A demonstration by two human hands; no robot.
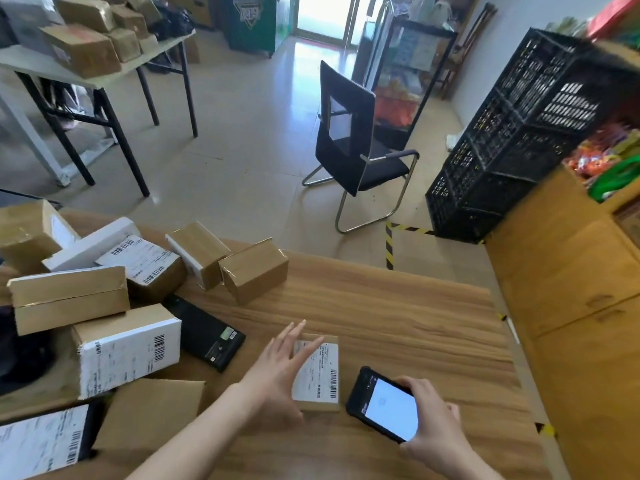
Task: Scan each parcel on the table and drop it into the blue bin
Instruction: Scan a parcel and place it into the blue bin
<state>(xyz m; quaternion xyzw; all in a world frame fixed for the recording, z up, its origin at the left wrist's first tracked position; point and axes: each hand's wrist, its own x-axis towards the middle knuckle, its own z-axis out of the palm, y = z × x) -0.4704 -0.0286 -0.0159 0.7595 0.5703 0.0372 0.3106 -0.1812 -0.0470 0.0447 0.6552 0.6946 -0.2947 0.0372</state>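
Parcel (317,372) in the lower centre of the frame, and that was where we had our attention: a small, flat brown box lying label-up on the wooden table (398,306), its white shipping label and barcode facing the camera. Our left hand (273,372) lay over its left edge with the fingers straight and fanned out, gripping nothing; whether they touched the label or hung just above it, we could not tell. Just to the right of the box, our right hand (433,424) was curled round the handheld scanner (384,403), fingers wrapped on its edges, lit screen tilted up toward us. By our reckoning this was the scan step, with the drop not yet begun, and no blue bin showed anywhere in the frame. The box looked light and stiff, taped cardboard with square corners, so we judged one hand would lift it easily. Best to take it across the two long sides, thumb on one and fingers on the other, keeping off the smooth label where a grip might slide. At the left of the frame a heap of parcels (104,292) sat stacked and leaning on one another, brown and white, with a flat black device (204,330) lying beside them.
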